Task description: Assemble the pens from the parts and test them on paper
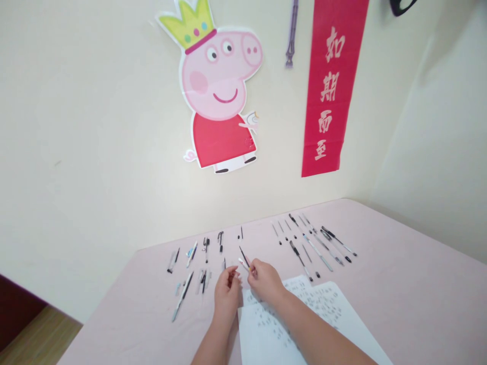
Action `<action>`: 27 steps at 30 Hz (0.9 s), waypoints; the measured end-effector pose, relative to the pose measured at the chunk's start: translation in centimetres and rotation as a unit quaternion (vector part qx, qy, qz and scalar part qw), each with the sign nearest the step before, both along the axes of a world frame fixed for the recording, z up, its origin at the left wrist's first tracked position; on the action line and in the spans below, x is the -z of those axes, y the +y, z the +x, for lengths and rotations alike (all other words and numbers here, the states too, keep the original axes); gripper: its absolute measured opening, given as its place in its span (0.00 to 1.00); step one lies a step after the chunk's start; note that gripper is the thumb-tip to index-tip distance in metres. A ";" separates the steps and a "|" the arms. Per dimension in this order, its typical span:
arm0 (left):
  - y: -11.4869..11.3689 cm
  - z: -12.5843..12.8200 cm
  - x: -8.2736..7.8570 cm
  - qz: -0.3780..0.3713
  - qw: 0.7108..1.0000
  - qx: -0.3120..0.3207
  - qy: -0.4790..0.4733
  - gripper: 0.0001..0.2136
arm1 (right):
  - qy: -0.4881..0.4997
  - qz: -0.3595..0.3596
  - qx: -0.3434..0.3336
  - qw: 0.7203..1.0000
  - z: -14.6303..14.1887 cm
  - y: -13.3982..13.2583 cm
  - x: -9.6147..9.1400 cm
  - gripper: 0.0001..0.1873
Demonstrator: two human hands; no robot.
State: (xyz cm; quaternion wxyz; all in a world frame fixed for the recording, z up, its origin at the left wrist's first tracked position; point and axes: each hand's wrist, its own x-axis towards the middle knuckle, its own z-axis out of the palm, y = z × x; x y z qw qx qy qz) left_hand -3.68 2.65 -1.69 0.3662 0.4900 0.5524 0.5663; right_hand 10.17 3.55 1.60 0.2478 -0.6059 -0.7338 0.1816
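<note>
Both my hands hover over a pink table [399, 304], close together near its middle. My right hand [266, 281] is closed in a pinch on a thin pen part [244, 258] with a dark tip and a white and red section. My left hand [227, 291] is curled beside it, fingertips pinched together near a small dark piece; what it holds is too small to name. Disassembled pens and pen parts [190, 263] lie in rows to the left of my hands. Another row of pens [315, 243] lies to the right.
A white sheet of paper [304, 324] with handwriting lies under my right forearm. The table stands in a room corner. On the cream wall behind hang a cartoon pig sticker [218, 91] and a red banner [331, 86] with characters. Wooden floor [34, 339] shows at lower left.
</note>
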 end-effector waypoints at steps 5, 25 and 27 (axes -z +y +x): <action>-0.1 0.2 -0.1 0.000 1.000 0.004 -0.011 0.13 | 0.021 0.002 0.022 1.000 0.5 0.8 0.3 0.08; 0.1 0.1 0.5 -0.004 1.000 0.024 0.010 0.14 | -0.071 -0.029 0.068 0.995 -0.1 1.3 0.4 0.19; 0.1 0.1 0.5 -0.003 1.000 0.022 0.011 0.14 | -0.072 -0.028 0.068 0.995 -0.1 1.3 0.4 0.20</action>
